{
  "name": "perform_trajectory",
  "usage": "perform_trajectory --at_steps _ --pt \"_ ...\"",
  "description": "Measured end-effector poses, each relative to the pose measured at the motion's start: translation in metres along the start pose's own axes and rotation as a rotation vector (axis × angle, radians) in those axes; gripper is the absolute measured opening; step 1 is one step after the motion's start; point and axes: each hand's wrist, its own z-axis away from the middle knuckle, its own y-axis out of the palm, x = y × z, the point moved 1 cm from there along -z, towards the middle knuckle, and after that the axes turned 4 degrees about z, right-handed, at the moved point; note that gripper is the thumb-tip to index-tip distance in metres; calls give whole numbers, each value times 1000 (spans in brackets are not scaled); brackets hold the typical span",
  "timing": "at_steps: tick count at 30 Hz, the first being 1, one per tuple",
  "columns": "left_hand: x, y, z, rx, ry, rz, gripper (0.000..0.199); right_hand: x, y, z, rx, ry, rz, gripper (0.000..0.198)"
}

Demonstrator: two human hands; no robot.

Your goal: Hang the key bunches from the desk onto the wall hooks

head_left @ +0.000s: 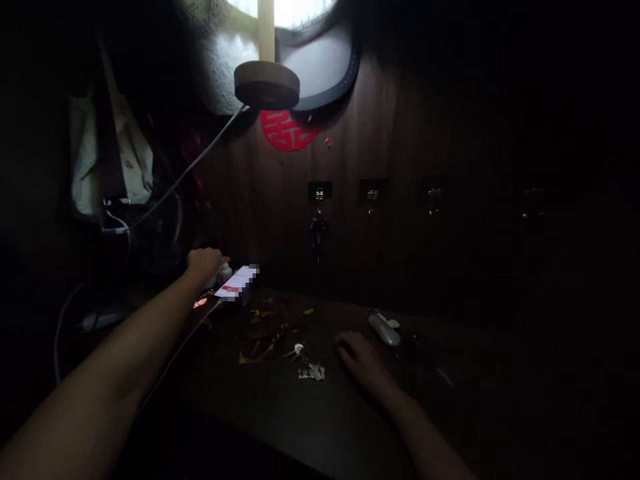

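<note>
My left hand (206, 262) reaches to the back left, its fingers curled beside a small white bottle (225, 271). What it grips, if anything, is hidden behind the knuckles. A lit phone (236, 283) lies just right of that hand, propped at a slant, with a white cable at its lower end. My right hand (361, 357) rests palm down on the dark table (300, 420), its fingers loosely stretched and holding nothing. Left of it lie keys (299, 351) and a pale metal piece (312, 372). A grey oval object (384, 330) sits behind it to the right.
Tangled red and yellow cord (267, 337) lies left of the keys. Hooks on the dark wall carry a dark key bunch (319, 230). Above are a round-based lamp (267, 85), hats (320, 63) and a red paper cut-out (287, 131). Pale bags (113, 157) hang at left.
</note>
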Motion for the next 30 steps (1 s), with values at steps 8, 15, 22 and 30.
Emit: perform_trajectory --at_steps 8,15,22,30 --pt "-79 20 43 -71 120 29 56 3 0 3 -30 -23 13 16" --pt "-138 66 83 -13 327 451 28 2 1 2 -45 -19 30 15" --pt "-174 110 91 -8 388 688 42 2 1 2 -53 -12 35 16" --pt "-186 128 98 5 372 495 34 1 1 0 -31 -2 18 14"
